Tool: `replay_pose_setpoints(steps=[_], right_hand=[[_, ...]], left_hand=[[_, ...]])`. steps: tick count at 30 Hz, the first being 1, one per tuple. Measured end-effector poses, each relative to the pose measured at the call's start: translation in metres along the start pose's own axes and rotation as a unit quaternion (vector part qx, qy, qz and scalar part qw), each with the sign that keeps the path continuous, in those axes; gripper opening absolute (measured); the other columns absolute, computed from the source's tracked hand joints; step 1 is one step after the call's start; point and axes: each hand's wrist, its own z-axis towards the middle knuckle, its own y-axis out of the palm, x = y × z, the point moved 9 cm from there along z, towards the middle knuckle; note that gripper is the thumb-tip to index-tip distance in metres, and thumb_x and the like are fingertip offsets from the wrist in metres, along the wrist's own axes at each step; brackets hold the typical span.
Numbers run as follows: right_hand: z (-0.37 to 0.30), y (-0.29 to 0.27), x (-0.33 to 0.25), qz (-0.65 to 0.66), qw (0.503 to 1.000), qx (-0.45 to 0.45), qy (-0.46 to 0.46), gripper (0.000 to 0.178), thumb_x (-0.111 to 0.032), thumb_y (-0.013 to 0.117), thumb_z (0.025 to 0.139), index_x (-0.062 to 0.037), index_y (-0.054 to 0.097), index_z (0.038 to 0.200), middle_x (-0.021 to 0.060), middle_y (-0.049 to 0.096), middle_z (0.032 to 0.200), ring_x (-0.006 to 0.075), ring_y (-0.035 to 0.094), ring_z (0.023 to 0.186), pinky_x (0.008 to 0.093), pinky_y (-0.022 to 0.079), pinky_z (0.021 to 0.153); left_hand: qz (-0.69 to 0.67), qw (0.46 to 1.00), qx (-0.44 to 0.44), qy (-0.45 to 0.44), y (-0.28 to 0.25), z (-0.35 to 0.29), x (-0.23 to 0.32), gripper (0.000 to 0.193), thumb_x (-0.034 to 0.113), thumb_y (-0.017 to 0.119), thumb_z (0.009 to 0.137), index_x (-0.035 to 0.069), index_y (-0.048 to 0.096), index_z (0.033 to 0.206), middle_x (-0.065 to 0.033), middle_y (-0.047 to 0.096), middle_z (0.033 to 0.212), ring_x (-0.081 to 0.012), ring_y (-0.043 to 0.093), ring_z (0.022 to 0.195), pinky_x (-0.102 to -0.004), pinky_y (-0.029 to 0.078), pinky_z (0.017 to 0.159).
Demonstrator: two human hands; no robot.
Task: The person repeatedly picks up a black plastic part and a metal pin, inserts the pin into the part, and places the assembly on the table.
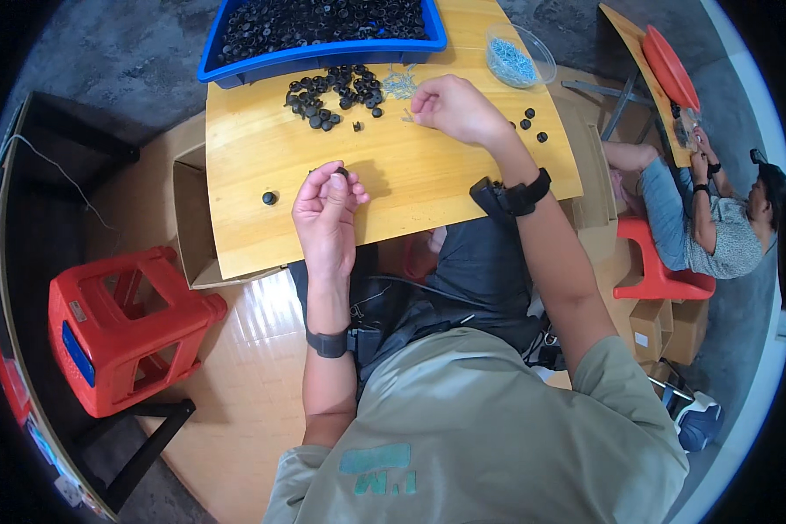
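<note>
My left hand (325, 199) is closed above the near part of the wooden table (262, 148), pinching a small round black plastic part (341, 172) between thumb and fingers. Farther off, my right hand (450, 106) has its fingertips pressed together just beside a loose pile of thin silvery screw-like pieces (399, 85). A tiny silvery piece (407, 115) shows at those fingertips; whether it is gripped or lies on the wood I cannot tell. Left of that pile spreads a heap of similar black parts (323, 94). One black part (269, 198) sits alone at the left.
A blue tray (323, 65) full of black parts stands at the far edge. At the far right is a clear tub (546, 65) of silvery pieces. Several black parts (526, 124) lie near the right edge. A red stool (131, 323) is at left; another person (725, 227) sits at right.
</note>
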Motion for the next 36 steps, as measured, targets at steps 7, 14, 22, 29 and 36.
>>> replay_pose_setpoints(steps=[7,14,22,29,36], right_hand=[[0.002,0.013,0.001,-0.057,0.998,-0.017,0.026,0.013,-0.009,0.071,0.074,0.0003,0.065,0.081,0.0101,0.064,0.072,0.0193,0.061,0.067,0.0307,0.049,0.063],[0.000,0.020,-0.003,-0.113,0.993,-0.002,-0.024,0.010,-0.008,0.065,0.078,0.0015,0.064,0.081,0.0144,0.064,0.072,0.0251,0.063,0.069,0.0339,0.049,0.063],[-0.018,-0.004,-0.039,-0.060,0.994,0.081,-0.030,0.007,0.000,0.054,0.075,0.0031,0.060,0.077,0.0223,0.061,0.073,0.0386,0.061,0.073,0.0409,0.050,0.068],[-0.027,0.012,-0.057,0.204,0.979,-0.020,-0.012,0.009,-0.002,0.062,0.079,0.0021,0.063,0.088,0.0103,0.064,0.072,0.0169,0.065,0.068,0.0283,0.053,0.065],[-0.056,0.034,-0.114,0.210,0.969,-0.109,-0.070,0.010,-0.001,0.063,0.082,0.0046,0.065,0.090,0.0082,0.068,0.082,0.0110,0.067,0.077,0.0229,0.054,0.070]], left_hand=[[-0.004,1.000,-0.001,0.010,0.001,-0.001,0.002,0.023,0.006,0.059,0.090,-0.001,0.057,0.111,-0.0125,0.064,0.096,-0.0169,0.062,0.081,-0.0297,0.054,0.074],[-0.013,1.000,-0.007,0.008,0.002,-0.001,0.003,0.025,0.009,0.058,0.091,-0.002,0.058,0.114,-0.0126,0.064,0.096,-0.0165,0.062,0.080,-0.0299,0.054,0.074],[-0.055,0.998,-0.044,-0.004,0.001,-0.004,0.004,0.026,0.014,0.058,0.093,-0.001,0.057,0.114,-0.0116,0.063,0.095,-0.0155,0.061,0.080,-0.0268,0.052,0.074],[-0.016,0.999,-0.046,0.004,0.003,-0.004,0.003,0.024,0.011,0.060,0.090,0.001,0.058,0.112,-0.0102,0.062,0.095,-0.0151,0.060,0.081,-0.0263,0.051,0.073],[-0.045,0.996,-0.072,0.023,0.007,-0.005,0.005,0.025,0.003,0.062,0.088,-0.002,0.060,0.112,-0.0113,0.067,0.093,-0.0164,0.064,0.081,-0.0294,0.055,0.073]])
